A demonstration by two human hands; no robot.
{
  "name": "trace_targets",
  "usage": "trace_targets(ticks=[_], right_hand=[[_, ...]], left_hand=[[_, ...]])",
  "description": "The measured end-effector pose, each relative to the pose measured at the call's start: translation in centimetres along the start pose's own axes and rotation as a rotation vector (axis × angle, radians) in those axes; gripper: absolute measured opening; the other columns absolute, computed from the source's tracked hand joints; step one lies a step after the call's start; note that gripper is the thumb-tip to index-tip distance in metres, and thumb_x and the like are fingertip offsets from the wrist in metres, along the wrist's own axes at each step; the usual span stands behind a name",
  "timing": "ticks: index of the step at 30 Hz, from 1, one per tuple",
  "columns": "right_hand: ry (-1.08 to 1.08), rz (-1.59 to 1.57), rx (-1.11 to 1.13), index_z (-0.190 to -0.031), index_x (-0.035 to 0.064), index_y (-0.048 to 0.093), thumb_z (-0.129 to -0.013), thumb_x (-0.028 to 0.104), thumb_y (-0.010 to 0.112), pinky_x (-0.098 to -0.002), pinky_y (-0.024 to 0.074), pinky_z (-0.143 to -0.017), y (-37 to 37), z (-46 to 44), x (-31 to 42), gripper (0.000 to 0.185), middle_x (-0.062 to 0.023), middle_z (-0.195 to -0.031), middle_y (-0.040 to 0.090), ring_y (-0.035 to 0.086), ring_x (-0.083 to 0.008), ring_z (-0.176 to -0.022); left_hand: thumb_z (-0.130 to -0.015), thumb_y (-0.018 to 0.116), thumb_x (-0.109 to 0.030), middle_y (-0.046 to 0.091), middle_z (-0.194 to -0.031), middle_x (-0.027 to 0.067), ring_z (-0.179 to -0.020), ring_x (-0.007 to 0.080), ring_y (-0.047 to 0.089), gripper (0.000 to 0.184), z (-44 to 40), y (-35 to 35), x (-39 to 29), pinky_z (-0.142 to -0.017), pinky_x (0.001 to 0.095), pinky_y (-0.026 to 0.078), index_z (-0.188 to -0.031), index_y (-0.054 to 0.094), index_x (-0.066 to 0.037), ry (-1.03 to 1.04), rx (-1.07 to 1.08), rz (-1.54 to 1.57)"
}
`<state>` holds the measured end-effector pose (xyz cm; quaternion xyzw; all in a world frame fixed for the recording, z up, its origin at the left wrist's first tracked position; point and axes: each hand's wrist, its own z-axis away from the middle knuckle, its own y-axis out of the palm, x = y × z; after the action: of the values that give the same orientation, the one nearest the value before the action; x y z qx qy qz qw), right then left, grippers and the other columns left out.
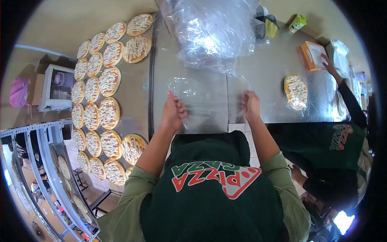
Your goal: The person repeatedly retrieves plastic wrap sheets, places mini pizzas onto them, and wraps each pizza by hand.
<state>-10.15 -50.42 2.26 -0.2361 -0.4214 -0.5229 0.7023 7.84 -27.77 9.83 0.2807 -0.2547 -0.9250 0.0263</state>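
Note:
A clear plastic bag (207, 107) is stretched between my two hands, above the metal table in front of me. My left hand (174, 111) grips the bag's left edge, thumb up and fingers curled. On the other side, my right hand (251, 105) pinches the right edge with bent fingers. The bag looks flat, and I see nothing inside it. Just beyond it lies a large heap of clear plastic bags (209, 36). Many topped pizzas (109, 113) stand in rows on the table to my left.
To the right, a wrapped pizza (295, 92) lies on the table. A co-worker's hand (328, 63) reaches by an orange box (312, 56). A green cup (297, 23) stands at the back. A metal rack (44, 161) holding pizza bases is at lower left.

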Motion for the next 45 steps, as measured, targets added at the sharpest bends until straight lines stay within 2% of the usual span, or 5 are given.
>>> trace_targets(ticks=[11, 13, 22, 37, 45], right_hand=[[-0.549, 0.977, -0.141, -0.096, 0.0039, 0.054, -0.09, 0.023, 0.046, -0.045, 0.0458, -0.063, -5.8, -1.5, 1.3, 0.022, -0.022, -0.076, 0.061, 0.059, -0.0399, -0.072], [-0.592, 0.996, -0.137, -0.099, 0.0047, 0.053, -0.091, 0.024, 0.046, -0.0442, 0.0459, -0.063, -6.1, -1.7, 1.2, 0.022, -0.0203, -0.078, 0.061, 0.06, -0.0383, -0.073], [-0.682, 1.482, -0.222, -0.12, 0.0191, 0.046, -0.086, 0.022, 0.052, -0.0454, 0.0457, -0.076, -7.9, -2.6, 4.3, 0.035, -0.0108, -0.117, 0.05, 0.056, -0.0307, -0.096], [-1.039, 1.491, 0.344, -0.132, 0.0147, 0.041, -0.083, 0.025, 0.054, -0.0473, 0.0203, -0.103, -7.7, -1.5, 1.7, 0.051, -0.0175, -0.14, 0.029, 0.028, -0.033, -0.128], [-1.054, 1.467, 0.323, -0.128, 0.0116, 0.045, -0.082, 0.019, 0.055, -0.0436, 0.0258, -0.102, -7.0, -1.5, 1.4, 0.047, -0.0176, -0.136, 0.035, 0.035, -0.033, -0.124]], left_hand=[[-0.08, 0.058, -0.013, 0.054, -0.106, 0.017, -0.102, 0.0334, 0.048, 0.039, -2.3, 0.2, 6.5, -0.089, 0.0389, 0.038, -0.115, 0.045, -0.003, 1.4, -0.151, -1.644], [-0.077, 0.065, -0.025, 0.034, -0.136, 0.0164, -0.125, 0.0327, 0.032, 0.06, -5.1, -0.1, 9.3, -0.099, 0.0467, 0.029, -0.128, 0.037, -0.007, 0.915, 0.418, -1.764], [-0.062, 0.067, -0.058, 0.004, -0.148, 0.014, -0.135, 0.038, 0.006, 0.101, -2.9, 4.6, 8.8, -0.098, 0.0673, 0.012, -0.142, 0.015, -0.023, 0.557, 0.321, -2.394], [-0.072, 0.07, -0.035, 0.02, -0.142, 0.019, -0.131, 0.0342, 0.021, 0.082, 3.8, -4.3, 7.0, -0.103, 0.0502, 0.024, -0.137, 0.027, -0.01, 0.74, -0.024, -1.799], [-0.084, 0.053, -0.028, 0.038, -0.122, 0.0129, -0.118, 0.0265, 0.037, 0.046, 13.8, -18.4, 10.4, -0.1, 0.0424, 0.031, -0.12, 0.039, -0.003, 0.546, -0.837, 0.362]])
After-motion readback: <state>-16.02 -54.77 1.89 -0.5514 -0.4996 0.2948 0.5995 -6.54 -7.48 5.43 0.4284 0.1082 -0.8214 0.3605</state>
